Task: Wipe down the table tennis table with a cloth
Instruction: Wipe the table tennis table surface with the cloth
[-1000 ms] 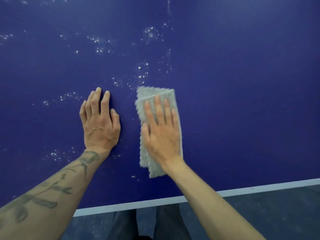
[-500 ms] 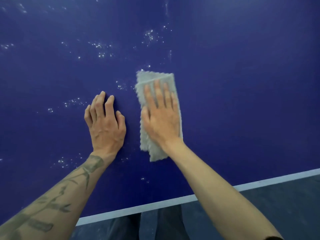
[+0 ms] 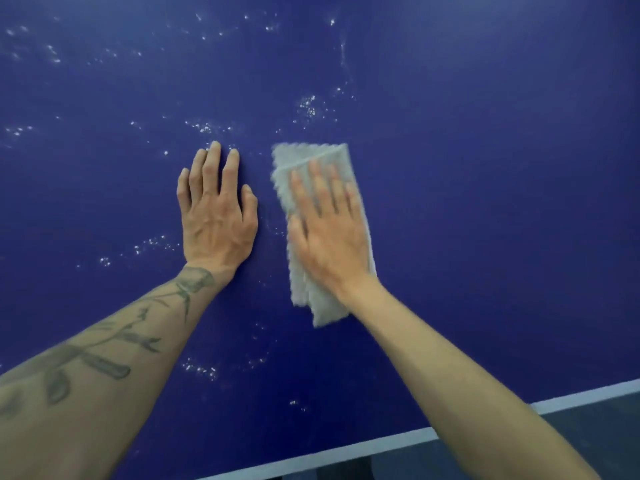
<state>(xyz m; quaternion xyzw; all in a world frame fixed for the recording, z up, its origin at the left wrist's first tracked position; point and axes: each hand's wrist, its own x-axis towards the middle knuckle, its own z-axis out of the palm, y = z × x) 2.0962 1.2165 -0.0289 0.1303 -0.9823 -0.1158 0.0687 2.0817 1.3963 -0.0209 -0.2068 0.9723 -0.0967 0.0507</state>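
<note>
The dark blue table tennis table (image 3: 485,202) fills nearly the whole view. A folded grey cloth (image 3: 304,157) with a scalloped edge lies lengthwise on it near the middle. My right hand (image 3: 329,230) presses flat on the cloth with straight fingers, and both look blurred. My left hand (image 3: 216,216) rests flat on the bare table just left of the cloth, fingers straight and together. White specks and droplets (image 3: 308,107) dot the surface above and left of the hands.
The table's white edge line (image 3: 571,398) runs along the bottom right, with grey floor (image 3: 595,441) below it. More white specks (image 3: 201,370) sit between my forearms near the edge. The table's right part looks smooth and free of specks.
My right hand has slid the cloth away from me over the table, then it shows blurred. My left hand has shifted forward too. The table's white edge sits lower in view.
</note>
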